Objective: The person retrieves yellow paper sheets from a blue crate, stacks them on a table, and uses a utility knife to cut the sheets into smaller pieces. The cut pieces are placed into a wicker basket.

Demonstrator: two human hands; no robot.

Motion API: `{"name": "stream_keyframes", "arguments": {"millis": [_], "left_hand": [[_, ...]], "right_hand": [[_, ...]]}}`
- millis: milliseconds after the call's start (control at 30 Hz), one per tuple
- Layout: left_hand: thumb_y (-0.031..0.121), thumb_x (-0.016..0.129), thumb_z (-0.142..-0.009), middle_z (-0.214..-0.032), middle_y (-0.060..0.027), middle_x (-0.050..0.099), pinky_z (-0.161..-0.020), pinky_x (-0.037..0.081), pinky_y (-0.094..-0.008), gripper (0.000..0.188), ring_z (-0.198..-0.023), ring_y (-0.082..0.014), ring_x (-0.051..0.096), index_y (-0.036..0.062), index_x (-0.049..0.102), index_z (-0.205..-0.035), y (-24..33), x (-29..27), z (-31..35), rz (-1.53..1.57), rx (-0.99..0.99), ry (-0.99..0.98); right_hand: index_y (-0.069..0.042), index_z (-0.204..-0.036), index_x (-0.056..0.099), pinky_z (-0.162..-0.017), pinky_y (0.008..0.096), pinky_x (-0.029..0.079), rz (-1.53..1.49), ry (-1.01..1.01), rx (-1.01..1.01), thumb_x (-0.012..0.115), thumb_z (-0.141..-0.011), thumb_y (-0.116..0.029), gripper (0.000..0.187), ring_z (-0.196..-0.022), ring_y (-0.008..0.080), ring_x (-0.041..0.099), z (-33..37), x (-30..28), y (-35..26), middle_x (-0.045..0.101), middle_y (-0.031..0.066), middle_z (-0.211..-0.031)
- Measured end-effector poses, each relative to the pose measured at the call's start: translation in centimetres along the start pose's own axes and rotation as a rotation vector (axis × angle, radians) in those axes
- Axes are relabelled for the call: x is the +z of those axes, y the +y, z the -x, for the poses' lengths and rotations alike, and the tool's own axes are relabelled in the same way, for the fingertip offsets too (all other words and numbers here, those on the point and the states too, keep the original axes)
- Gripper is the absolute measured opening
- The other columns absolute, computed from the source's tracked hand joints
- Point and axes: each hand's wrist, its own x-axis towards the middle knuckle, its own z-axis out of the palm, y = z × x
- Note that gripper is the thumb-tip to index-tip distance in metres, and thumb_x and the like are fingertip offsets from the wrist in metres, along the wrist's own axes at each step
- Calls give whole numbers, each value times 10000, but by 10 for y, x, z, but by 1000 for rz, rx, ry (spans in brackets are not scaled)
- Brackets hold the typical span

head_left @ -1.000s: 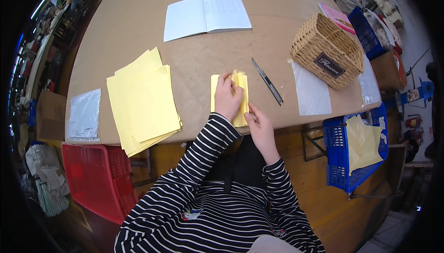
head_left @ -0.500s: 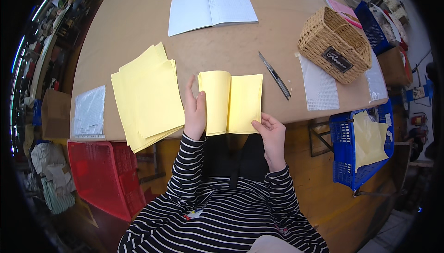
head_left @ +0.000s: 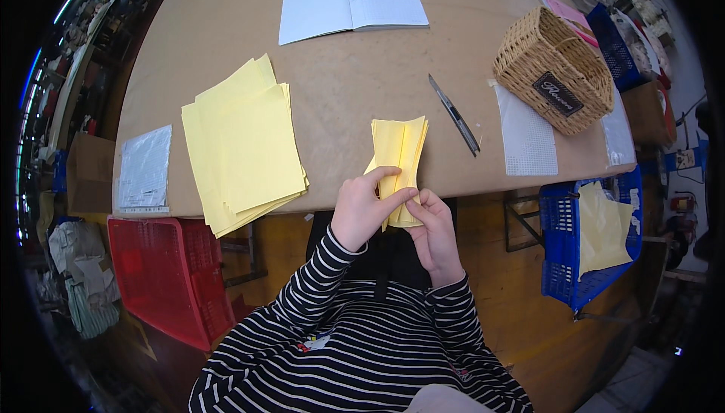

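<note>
Both hands hold a piece of yellow paper [head_left: 396, 141], folded into a narrow strip with several layers, at the table's front edge. My left hand [head_left: 362, 205] is closed on it, thumb and fingertips pressing across its lower part. Beside it, my right hand [head_left: 433, 228] pinches the lower right edge of the folded paper. To the left lies a loose stack of yellow sheets [head_left: 245, 148], its near corner sticking out past the table edge. A utility knife [head_left: 455, 117] rests on the table to the right of the folded paper.
An open notebook [head_left: 353, 5] lies at the far side of the table [head_left: 332, 88]. A wicker basket [head_left: 555, 73] stands at right, by a white mesh sheet [head_left: 525, 133]. A plastic packet [head_left: 145, 175] lies far left. Below are a red crate [head_left: 170, 273] and a blue crate [head_left: 559, 254].
The yellow paper has gone from a wider half-folded sheet to a narrow folded strip. My left hand has moved right, from the paper's left edge onto its lower part.
</note>
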Motion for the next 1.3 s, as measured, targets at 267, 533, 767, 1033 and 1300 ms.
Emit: {"name": "stream_keyframes", "arguments": {"millis": [267,533,767,1033,1300], "left_hand": [[162,715,-861,-647,-73,655,-535,460,-231,232,-575,-77,599,-49,714,-958,-37,-6,-4,347,-95,102],[130,788,-815,-677,-43,674,-530,463,-206,185,-575,-59,593,-31,698,-819,-50,-39,-5,480,-149,240],[139,761,-848,-683,-25,652,-540,461,-213,270,-626,-54,583,10,587,-687,-35,8,-3,412,-73,40],[-35,606,-910,-1071,-193,683,-789,600,-345,394,-913,-242,707,46,343,-1192,-24,-28,-7,858,-89,44],[8,570,-914,-1267,-156,581,-1012,437,-315,477,-1159,-225,568,-31,419,-1365,-49,18,-18,646,-2,74]], "right_hand": [[2,-1228,454,-883,319,556,-20,99,-138,457,-1019,-69,221,-1036,173,642,-3,-3,4,605,129,-1136],[13,-1442,398,-993,320,478,449,227,-300,464,-1010,-63,443,-1174,200,588,-7,-17,2,578,154,-1305],[69,-1246,598,-877,290,486,875,176,-431,602,-962,-135,349,-1018,182,632,2,4,2,660,161,-1134],[23,-1518,241,-1059,312,391,346,265,-233,451,-927,76,629,-1264,200,510,-6,-27,-2,506,165,-1403],[52,-1480,298,-1079,304,368,242,198,-354,448,-982,-10,524,-1301,190,462,-2,-8,3,459,156,-1435]]}}
